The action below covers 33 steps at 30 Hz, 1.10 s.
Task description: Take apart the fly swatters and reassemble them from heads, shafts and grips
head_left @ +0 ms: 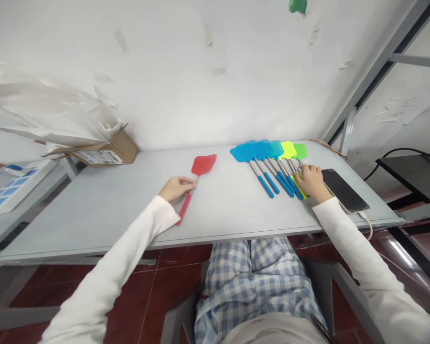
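A red fly swatter (203, 165) lies toward the middle of the grey table, its head pointing away from me. My left hand (178, 188) pinches its metal shaft just above the red grip. To the right, several blue fly swatters (245, 152) overlap in a fanned row. Beside them are a yellow fly swatter (288, 150) and a green fly swatter (300, 151) at the row's right end. My right hand (312, 182) is curled over the green one's lower shaft and handle, its fingers partly hiding them.
A black-screened phone (345, 190) with a white cable lies right of my right hand. An opened cardboard box (120, 150) with white plastic sits at the back left. A white wall (172, 105) bounds the table (103, 205) behind; metal frame bars rise at right.
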Available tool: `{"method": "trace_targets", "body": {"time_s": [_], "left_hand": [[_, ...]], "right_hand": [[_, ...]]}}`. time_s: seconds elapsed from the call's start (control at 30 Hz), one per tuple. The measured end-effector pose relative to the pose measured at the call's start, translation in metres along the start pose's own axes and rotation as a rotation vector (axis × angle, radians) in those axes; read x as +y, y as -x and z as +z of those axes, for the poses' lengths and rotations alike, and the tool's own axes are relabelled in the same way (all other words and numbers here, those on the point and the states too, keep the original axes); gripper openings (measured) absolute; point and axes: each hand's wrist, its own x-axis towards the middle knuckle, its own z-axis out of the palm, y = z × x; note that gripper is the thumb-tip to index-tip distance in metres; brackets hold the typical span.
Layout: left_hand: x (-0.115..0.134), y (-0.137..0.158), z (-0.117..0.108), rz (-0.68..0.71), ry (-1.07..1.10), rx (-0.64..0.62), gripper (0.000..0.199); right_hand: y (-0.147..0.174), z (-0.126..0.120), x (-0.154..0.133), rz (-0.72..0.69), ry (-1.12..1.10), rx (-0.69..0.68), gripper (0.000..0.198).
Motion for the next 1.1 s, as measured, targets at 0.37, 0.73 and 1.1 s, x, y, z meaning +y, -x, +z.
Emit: {"method": "trace_targets", "body": {"time_s": [0.37,0.73,1.1], "left_hand": [[0.103,-0.027,0.145,0.07,0.345,-0.151,0.026],[0.095,-0.012,0.168,0.464,-0.275,0.087,0.047],[0.075,-0.024,0.175,0.539,-0.369,-0.2,0.074]], "right_hand": [[-0.034,-0.012,0.004,0.082,-0.057,-0.183,0.049],[-0.065,-0.027,0.0,0.166,-0.156,-0.479,0.039],[-0.046,-0.021,-0.089,0.103,-0.361,-0.486,0.04]]}}
